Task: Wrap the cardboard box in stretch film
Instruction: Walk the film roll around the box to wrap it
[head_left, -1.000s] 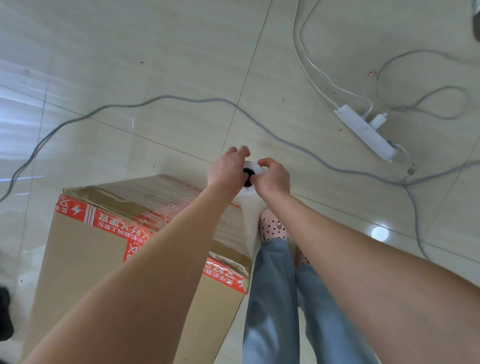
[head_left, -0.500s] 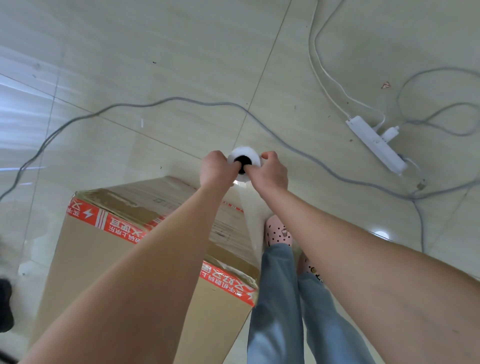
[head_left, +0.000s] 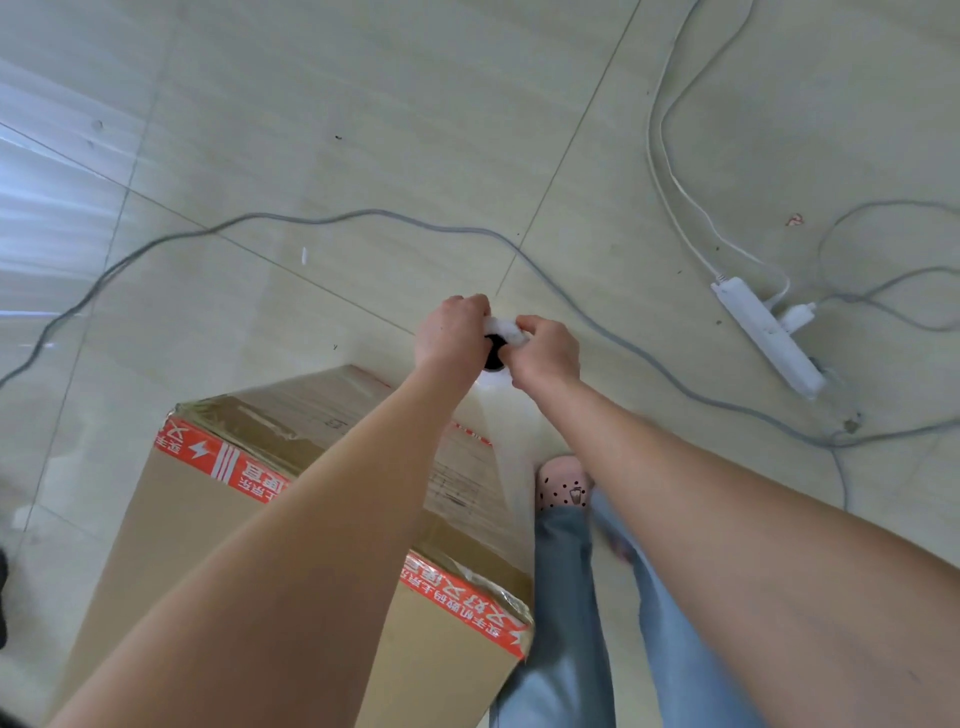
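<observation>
Film roll (head_left: 503, 329) mostly hidden between hands; only white rim and dark core hole show. Left hand (head_left: 451, 335) and right hand (head_left: 551, 354) both curled round roll top, above box's far right corner. Cardboard box (head_left: 197, 525) on floor (head_left: 363, 104), taped closed, contents unseen. Left forearm (head_left: 311, 519) covers part of box; base out of frame. Film sheet (head_left: 513, 478) faint along box's right edge.
</observation>
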